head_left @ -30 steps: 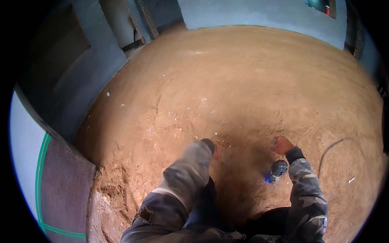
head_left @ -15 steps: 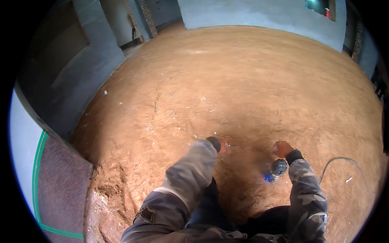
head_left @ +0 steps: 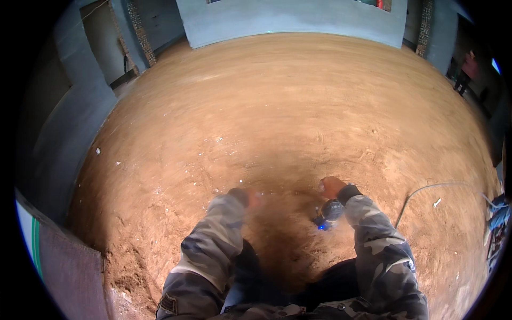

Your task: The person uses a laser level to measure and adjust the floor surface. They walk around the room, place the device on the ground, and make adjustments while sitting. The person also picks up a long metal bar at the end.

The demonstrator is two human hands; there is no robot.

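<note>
Dry brown soil (head_left: 266,117) spreads below and ahead of me. Both my arms, in camouflage sleeves, reach forward over it. My left hand (head_left: 253,198) is smeared by motion, so its fingers cannot be made out. My right hand (head_left: 332,186) is curled closed, and whatever it grips, if anything, is hidden. At the right wrist sits a round dark device (head_left: 332,209) with a glowing blue light beside it. A dark, blurred shadow covers the ground between my arms.
A thin grey hose or cable (head_left: 426,188) curves over the soil at right, near a small white scrap (head_left: 437,202). Grey walls (head_left: 288,21) bound the room. At left stands a brown panel (head_left: 72,266). A person (head_left: 468,69) stands far right.
My view has swung to the right, so walls and ground slide left in the picture. The distant person has come into sight. My hands keep about the same spacing.
</note>
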